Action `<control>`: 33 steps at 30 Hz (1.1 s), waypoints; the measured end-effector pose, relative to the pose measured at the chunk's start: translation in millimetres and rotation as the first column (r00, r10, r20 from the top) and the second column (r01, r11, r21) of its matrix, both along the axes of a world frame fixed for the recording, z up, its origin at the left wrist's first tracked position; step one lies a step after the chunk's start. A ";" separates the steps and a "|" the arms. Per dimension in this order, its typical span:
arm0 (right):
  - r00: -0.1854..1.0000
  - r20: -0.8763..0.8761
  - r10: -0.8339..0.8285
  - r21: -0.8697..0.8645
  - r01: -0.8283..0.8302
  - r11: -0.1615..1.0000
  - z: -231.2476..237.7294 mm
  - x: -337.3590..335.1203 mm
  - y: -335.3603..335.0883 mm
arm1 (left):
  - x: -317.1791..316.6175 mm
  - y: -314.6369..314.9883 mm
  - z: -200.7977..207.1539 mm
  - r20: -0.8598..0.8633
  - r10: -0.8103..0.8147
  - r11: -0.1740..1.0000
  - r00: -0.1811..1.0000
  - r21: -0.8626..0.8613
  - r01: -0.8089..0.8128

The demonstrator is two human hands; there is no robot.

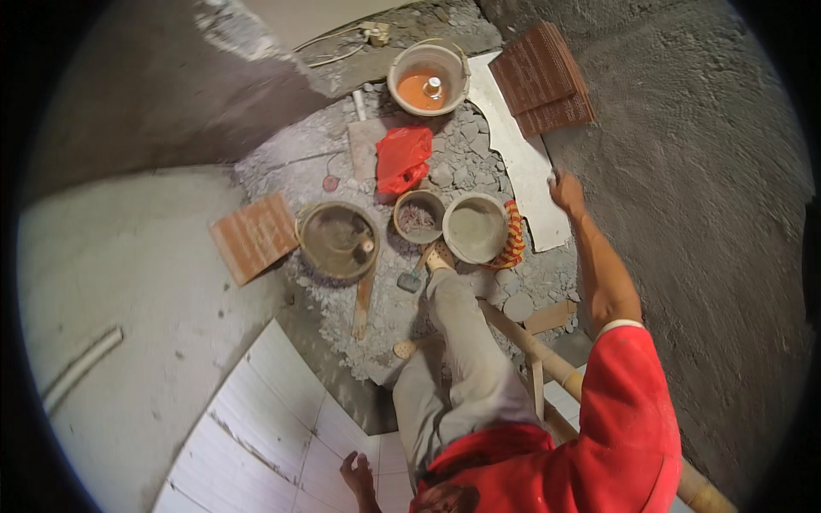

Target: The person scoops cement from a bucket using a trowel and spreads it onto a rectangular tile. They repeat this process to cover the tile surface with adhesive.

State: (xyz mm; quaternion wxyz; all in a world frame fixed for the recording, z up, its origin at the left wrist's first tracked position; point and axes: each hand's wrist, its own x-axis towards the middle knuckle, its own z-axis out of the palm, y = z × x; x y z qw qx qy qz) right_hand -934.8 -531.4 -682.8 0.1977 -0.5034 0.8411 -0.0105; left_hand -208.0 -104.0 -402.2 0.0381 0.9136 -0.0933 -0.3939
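Observation:
My right hand [568,193] is at the end of a stretched arm, beside the dark rough wall [676,171] and the edge of a long white board [523,158]. Its fingers are small and partly hidden, so whether it grips anything does not show. Low in the view, my left hand [359,475] hangs with fingers apart and nothing in it, in front of white tiles [265,402]. Around my forward foot stand a bucket of grey paste [475,227], a smaller bucket [418,216] with scraps inside, and a wide dark bucket [339,240].
Rubble [462,154] covers the floor. A bucket of orange liquid [427,79] stands at the back near a red plastic bag [404,159]. Brown tiles lean on the right [543,77] and left [254,238]. A bamboo pole [552,363] runs beside my legs.

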 end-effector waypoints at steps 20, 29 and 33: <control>0.795 -0.606 -0.007 -0.182 -0.130 0.975 -71.9 -125.2 -250.1 | 15.7 -131.1 -72.6 -0.044 -0.530 0.815 0.847 0.251 0.523; 0.808 -0.588 -0.050 -0.092 -0.004 0.996 -62.1 -87.2 -256.9 | 38.8 -82.1 -100.8 -0.054 -0.559 0.822 0.828 0.097 0.561; 0.829 -0.558 -0.046 -0.057 0.017 0.998 -59.0 -88.0 -260.3 | 47.9 -66.0 -102.5 -0.050 -0.447 0.881 0.893 0.148 0.449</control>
